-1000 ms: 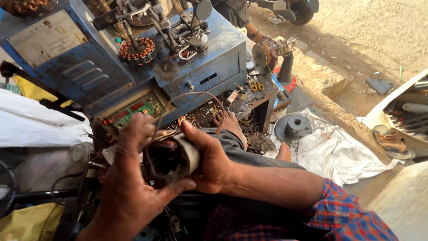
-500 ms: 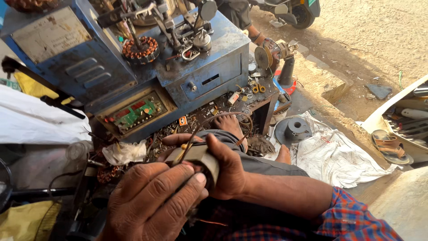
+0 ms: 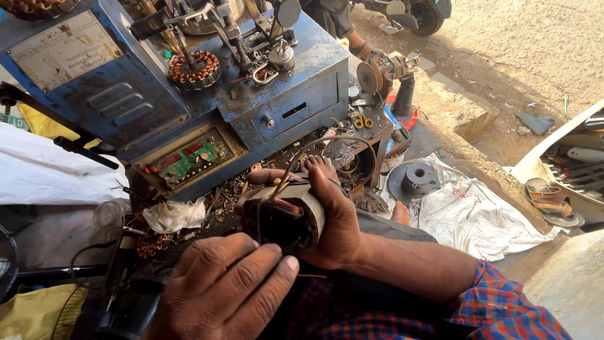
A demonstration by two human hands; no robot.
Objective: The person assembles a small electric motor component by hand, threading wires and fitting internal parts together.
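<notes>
Stator core (image 3: 286,217) sits in my lap, just in front of the blue winding machine (image 3: 189,94) — my right hand (image 3: 336,220) has its grip wrapped around the metal shell, copper windings showing inside. My left hand (image 3: 226,289) rests against its open face, fingers half curled, clasping nothing. Black wires loop up behind it.

The motor stator (image 3: 286,217) in the right hand (image 3: 336,220) looks like dull grey metal wound with glossy copper wire. The machine housing (image 3: 126,101) is blue painted sheet metal, scuffed and matt. A copper-wound coil (image 3: 194,68) on top gleams. The sleeve (image 3: 503,308) is checked woven cloth. The white sheet (image 3: 478,217) on the ground looks like crinkled woven plastic.
</notes>
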